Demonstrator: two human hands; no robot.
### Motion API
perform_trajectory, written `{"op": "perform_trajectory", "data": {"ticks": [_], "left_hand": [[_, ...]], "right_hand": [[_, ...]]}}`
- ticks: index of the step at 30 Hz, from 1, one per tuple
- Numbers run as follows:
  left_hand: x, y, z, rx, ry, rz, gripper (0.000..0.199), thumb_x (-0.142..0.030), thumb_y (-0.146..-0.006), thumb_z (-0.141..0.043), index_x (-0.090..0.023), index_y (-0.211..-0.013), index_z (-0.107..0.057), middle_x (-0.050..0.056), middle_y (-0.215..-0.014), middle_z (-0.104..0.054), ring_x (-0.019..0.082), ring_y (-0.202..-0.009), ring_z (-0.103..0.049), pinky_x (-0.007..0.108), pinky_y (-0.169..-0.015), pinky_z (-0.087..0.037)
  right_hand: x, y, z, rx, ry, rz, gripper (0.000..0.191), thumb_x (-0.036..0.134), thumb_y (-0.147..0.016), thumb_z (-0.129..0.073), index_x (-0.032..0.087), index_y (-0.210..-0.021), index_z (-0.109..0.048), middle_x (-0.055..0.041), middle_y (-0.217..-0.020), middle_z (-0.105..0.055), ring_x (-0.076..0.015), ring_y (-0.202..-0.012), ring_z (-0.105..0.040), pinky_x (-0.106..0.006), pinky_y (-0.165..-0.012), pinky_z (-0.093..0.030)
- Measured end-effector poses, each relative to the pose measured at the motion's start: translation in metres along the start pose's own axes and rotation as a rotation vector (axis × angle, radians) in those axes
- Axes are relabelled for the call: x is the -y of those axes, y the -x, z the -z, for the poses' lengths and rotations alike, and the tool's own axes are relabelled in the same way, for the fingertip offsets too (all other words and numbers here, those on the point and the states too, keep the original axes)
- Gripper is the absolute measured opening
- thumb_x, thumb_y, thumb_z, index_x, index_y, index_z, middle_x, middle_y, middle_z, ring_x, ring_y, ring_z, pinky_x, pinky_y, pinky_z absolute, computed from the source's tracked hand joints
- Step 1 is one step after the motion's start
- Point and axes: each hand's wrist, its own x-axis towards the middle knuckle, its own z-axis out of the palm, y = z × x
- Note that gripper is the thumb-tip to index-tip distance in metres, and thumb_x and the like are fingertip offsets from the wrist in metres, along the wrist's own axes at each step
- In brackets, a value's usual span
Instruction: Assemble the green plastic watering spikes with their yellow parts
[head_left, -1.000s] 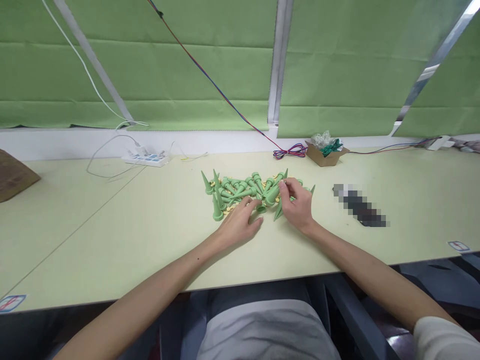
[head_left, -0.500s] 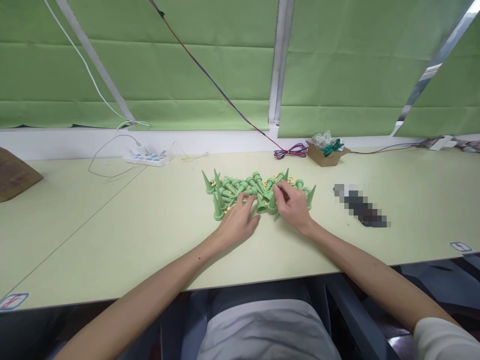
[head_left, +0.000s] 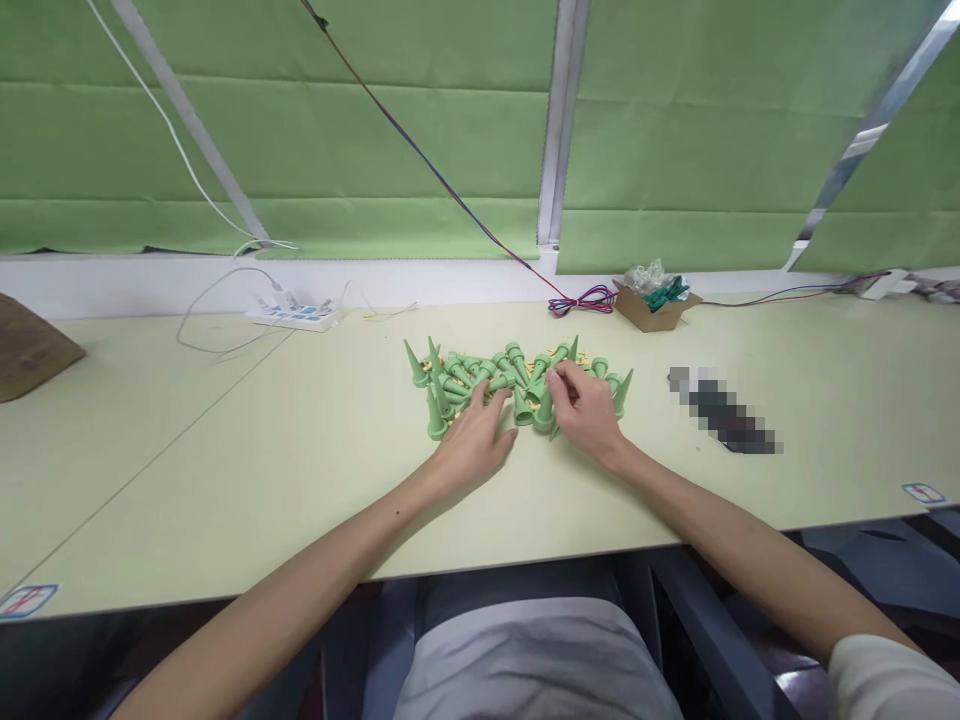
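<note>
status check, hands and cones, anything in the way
Left hand open at the cones; right hand there too, grip unclear. Some cones point-up, others lying. Box behind, out of the way.

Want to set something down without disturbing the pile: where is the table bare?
The table is bare left of the green cones, between the power strip and left forearm; and right of the blurred dark item, behind the edge label. It is crowded at the left hand and right hand, amid cones and yellow pieces.
</note>
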Motion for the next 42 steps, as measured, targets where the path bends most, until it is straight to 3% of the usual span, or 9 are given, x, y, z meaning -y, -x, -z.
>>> {"op": "perform_trajectory", "data": {"ticks": [13,26,33,42], "left_hand": [[0.0060,-0.0028,-0.0044,-0.004,0.003,0.026,0.035,-0.037,-0.090,-0.051,-0.022,-0.122,-0.047,0.018,-0.142,-0.037,0.034,-0.110,-0.061,0.048,-0.085,-0.053],[0.0036,-0.0027,-0.0007,0.034,-0.017,0.038,0.023,-0.039,-0.092,-0.048,-0.018,-0.097,-0.056,0.018,-0.128,-0.048,0.036,-0.118,-0.057,0.046,-0.087,-0.052],[-0.0008,-0.0027,0.0028,0.101,-0.065,0.110,0.031,-0.042,-0.093,-0.043,-0.018,-0.106,-0.058,0.017,-0.132,-0.046,0.034,-0.116,-0.059,0.044,-0.090,-0.051],[-0.0011,-0.0027,0.0011,0.021,0.019,0.124,0.041,-0.043,-0.093,-0.045,-0.022,-0.127,-0.054,0.014,-0.126,-0.049,0.030,-0.102,-0.062,0.043,-0.084,-0.051]], "right_hand": [[-0.0056,0.0003,-0.0034,0.098,0.036,-0.008,0.021,0.029,-0.096,-0.046,0.021,-0.078,-0.051,0.0035,-0.056,-0.045,-0.0128,-0.048,-0.040,-0.026,-0.052,-0.031],[0.0010,0.0012,-0.0021,-0.064,-0.070,0.001,0.013,0.027,-0.093,-0.051,0.020,-0.083,-0.055,0.0061,-0.053,-0.042,-0.0098,-0.044,-0.038,-0.024,-0.048,-0.033],[0.0004,0.0010,-0.0024,-0.077,-0.066,0.025,0.012,0.025,-0.092,-0.052,0.020,-0.083,-0.055,0.0065,-0.053,-0.042,-0.0089,-0.044,-0.038,-0.023,-0.047,-0.033],[0.0012,0.0016,-0.0031,-0.122,-0.079,0.052,0.011,0.024,-0.092,-0.053,0.019,-0.082,-0.056,0.0062,-0.053,-0.043,-0.0085,-0.044,-0.038,-0.022,-0.045,-0.034]]}}
